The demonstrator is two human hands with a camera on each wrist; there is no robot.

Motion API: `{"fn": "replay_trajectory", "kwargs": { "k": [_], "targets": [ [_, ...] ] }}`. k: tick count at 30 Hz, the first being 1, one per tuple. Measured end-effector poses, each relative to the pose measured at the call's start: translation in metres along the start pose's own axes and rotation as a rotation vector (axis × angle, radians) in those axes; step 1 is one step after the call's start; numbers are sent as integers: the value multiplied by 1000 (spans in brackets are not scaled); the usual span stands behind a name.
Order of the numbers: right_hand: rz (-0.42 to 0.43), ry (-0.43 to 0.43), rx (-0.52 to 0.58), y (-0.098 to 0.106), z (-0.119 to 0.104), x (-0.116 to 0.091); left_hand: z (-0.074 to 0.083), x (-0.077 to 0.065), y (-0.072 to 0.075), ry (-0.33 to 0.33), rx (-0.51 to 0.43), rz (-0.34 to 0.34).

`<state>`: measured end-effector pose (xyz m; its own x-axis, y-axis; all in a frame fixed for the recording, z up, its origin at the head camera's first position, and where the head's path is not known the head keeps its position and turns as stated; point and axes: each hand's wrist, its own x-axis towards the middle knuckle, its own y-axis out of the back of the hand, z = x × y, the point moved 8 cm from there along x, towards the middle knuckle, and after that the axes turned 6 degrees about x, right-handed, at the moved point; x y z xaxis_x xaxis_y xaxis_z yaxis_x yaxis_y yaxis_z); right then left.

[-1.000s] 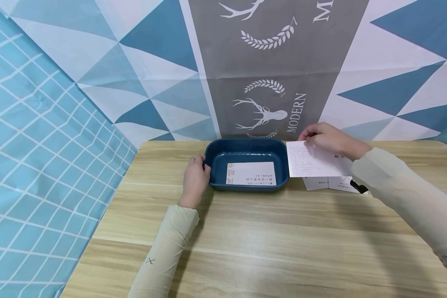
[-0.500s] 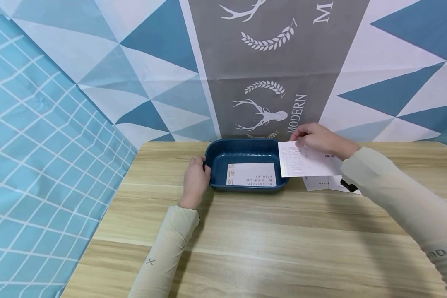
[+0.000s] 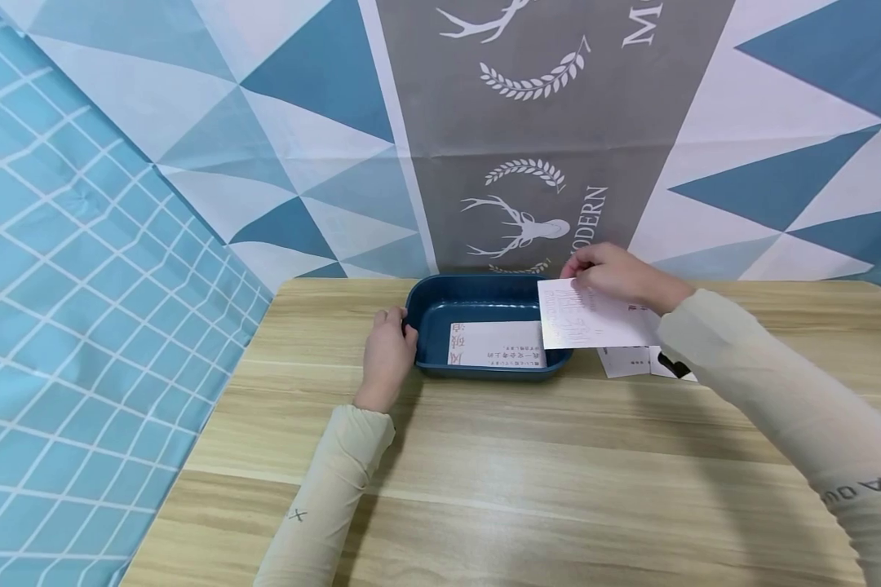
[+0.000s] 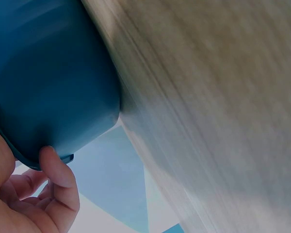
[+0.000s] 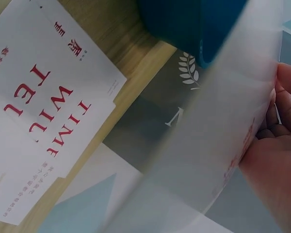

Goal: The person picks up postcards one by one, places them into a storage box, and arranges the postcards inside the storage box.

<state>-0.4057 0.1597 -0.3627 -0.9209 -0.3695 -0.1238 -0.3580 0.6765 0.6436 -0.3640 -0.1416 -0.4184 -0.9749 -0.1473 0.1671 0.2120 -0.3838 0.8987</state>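
Observation:
My left hand (image 3: 389,359) holds the left end of a dark blue plastic bin (image 3: 484,372); in the left wrist view its thumb and fingers pinch the rim of the bin (image 4: 53,82). Inside the bin lies a white printed card (image 3: 488,344). With my right hand (image 3: 620,277) I pinch the far edge of another white card (image 3: 591,324) with faint printed lines, held over the bin's right end. Up close in the right wrist view, this card (image 5: 184,155) appears blurred and bowed. The bin's right end is partly hidden behind it.
More white cards (image 3: 626,361) lie on the wooden table right of the bin, partly under my right arm; red lettering shows on these cards (image 5: 43,107) in the right wrist view. A patterned wall covering (image 3: 440,163) stands directly behind the bin.
My right hand has carried the held card leftward, from beside the bin to over its right end. My left hand has stayed at the rim.

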Motion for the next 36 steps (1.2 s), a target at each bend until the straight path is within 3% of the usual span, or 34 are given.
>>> {"fn": "replay_trajectory", "kwargs": {
  "k": [36],
  "targets": [
    [-17,-23,-1,-29,-15,25,1,0,0,6,0,-11]
  ]
}}
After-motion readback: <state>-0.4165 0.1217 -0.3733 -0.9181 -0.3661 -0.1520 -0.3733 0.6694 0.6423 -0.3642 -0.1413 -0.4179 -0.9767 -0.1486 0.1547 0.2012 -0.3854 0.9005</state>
